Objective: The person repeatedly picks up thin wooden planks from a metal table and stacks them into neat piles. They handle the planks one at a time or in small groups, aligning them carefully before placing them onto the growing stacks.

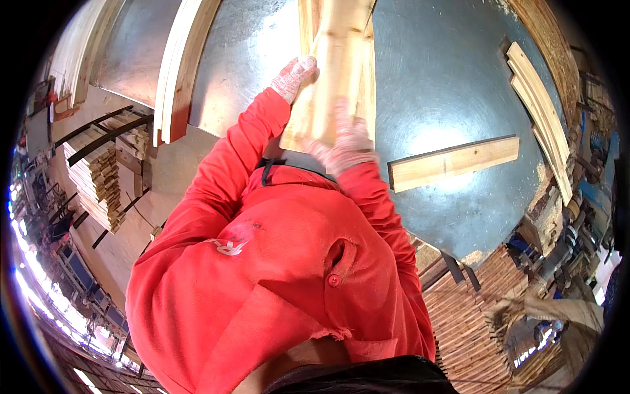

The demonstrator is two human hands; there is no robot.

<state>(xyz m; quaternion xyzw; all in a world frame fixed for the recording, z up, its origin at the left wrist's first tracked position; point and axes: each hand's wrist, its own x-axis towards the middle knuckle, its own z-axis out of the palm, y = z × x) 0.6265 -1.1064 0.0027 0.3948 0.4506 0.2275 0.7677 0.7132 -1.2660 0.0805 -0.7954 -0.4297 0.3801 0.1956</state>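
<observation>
Fingers of the left hand [295, 79] meet the boards' left side [302, 118], grip unclear, those of the right hand [348, 143] splay; even pressure should prevent slipping

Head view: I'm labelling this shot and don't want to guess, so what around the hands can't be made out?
All in the head view:
Right hand: motion blur smears it, so its exact grip is unclear.
Boards between the hands: far ends cut off by the top edge; part of the near end hidden behind the right hand.
Left hand: its palm is hidden by its own back.
Table: far edge cut off at the top.
</observation>
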